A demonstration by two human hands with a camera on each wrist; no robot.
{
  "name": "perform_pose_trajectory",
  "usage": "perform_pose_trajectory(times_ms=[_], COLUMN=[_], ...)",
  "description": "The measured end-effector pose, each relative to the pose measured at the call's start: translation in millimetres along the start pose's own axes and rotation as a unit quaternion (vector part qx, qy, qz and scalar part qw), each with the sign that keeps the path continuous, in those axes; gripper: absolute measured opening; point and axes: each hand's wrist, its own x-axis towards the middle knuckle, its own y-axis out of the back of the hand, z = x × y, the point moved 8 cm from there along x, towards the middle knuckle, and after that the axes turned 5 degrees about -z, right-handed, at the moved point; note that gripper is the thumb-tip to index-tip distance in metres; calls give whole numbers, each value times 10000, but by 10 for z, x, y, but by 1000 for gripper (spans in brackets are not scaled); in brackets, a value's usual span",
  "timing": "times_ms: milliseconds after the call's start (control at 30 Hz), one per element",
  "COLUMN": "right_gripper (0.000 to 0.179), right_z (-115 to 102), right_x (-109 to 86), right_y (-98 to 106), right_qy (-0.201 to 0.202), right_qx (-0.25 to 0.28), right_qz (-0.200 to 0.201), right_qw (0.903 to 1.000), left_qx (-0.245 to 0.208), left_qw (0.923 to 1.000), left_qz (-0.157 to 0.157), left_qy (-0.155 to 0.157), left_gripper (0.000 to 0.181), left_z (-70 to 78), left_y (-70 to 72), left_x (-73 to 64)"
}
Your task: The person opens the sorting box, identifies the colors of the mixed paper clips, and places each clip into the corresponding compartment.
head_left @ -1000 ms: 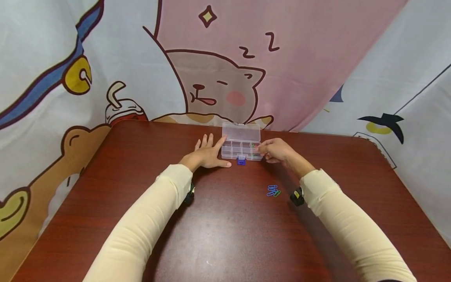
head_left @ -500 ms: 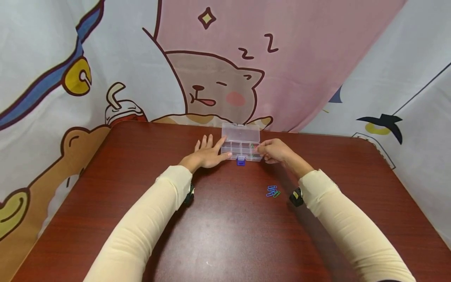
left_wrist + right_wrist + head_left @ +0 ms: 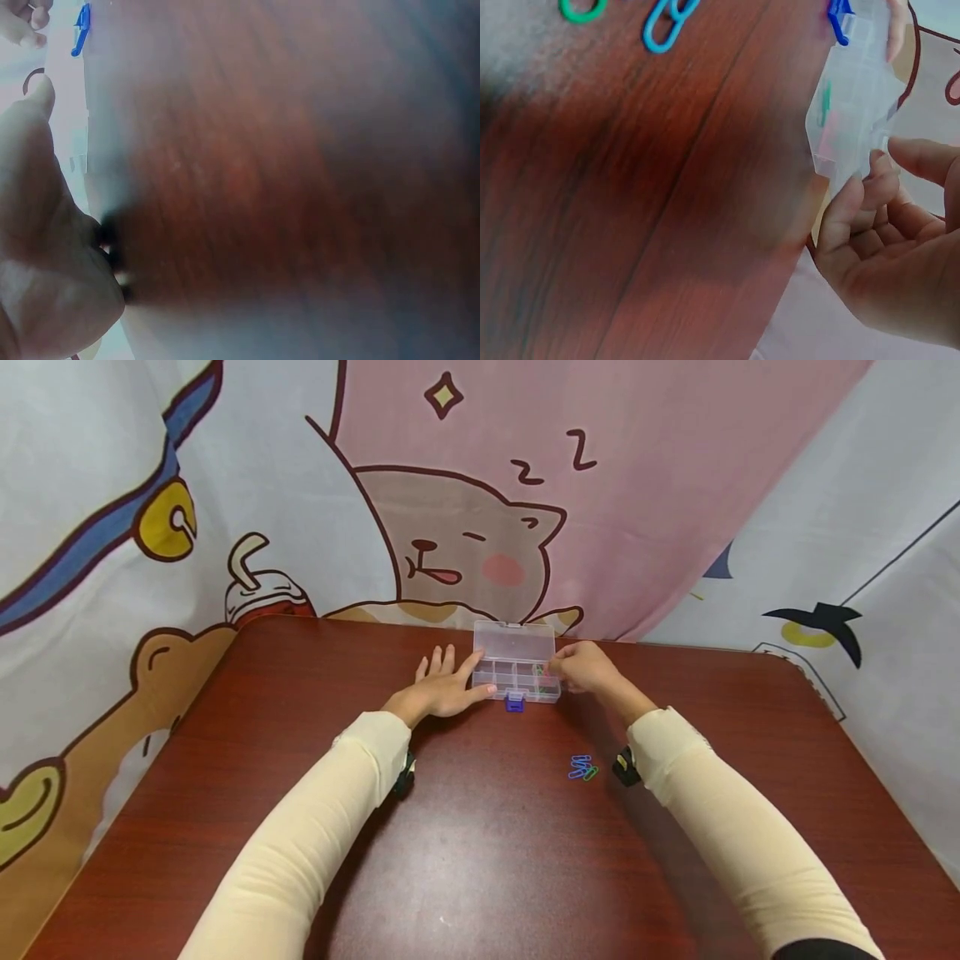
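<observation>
A clear plastic compartment box [image 3: 493, 696] stands near the table's back edge, its lid [image 3: 513, 642] raised behind it and its blue latch [image 3: 514, 704] hanging in front. My left hand [image 3: 444, 693] rests at the box's left end with fingers spread, the thumb at the front edge. Curled fingers of my right hand [image 3: 588, 667] are at the right end, near the back corner. In the right wrist view, a translucent edge shows by the thumb and forefinger; whether they pinch anything is unclear. Green and pinkish paper clips [image 3: 540, 672] lie in the right-hand compartments.
Several blue paper clips [image 3: 579, 766] and a green paper clip [image 3: 591, 773] lie loose on the brown table [image 3: 450, 852], in front of the box and left of my right wrist camera [image 3: 625, 767]. A printed cloth [image 3: 465, 552] hangs behind the table.
My right hand has shifted slightly back along the box's right end, away from me. My left thumb has moved up onto the box's front edge. The loose clips stay put.
</observation>
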Motion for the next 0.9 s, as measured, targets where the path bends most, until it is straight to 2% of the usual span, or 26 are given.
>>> perform_pose_trajectory(times_ms=[133,267,367,467,600,767,900], right_gripper=[22,20,20,17,17,22,28], right_z=[-67,-137,-153,-153,-164,-184,-173], right_x=[38,44,43,42,38,44,50], right_y=[14,3,-20,-32,-34,-30,-28], right_qy=[197,214,50,-159,-394,-633,-795], right_qx=[-955,-1919,-2336,-2587,-2700,-2701,-2652], right_qz=[403,758,922,1124,1354,1500,1467], right_qw=[9944,9782,9679,9593,9525,9490,9496], left_qx=[-61,-67,-58,-66,-30,33,27], left_qw=[10000,10000,10000,10000,10000,10000,10000], left_qz=[-4,23,32,4,-39,12,50], left_qy=[-26,-20,-7,-3,20,29,-4], left_gripper=[80,80,80,81,81,81,81], left_z=[7,5,-1,-5,-11,-13,-13], left_y=[-1,3,5,-3,-11,3,5], left_x=[-3,-8,-13,-14,6,17,10])
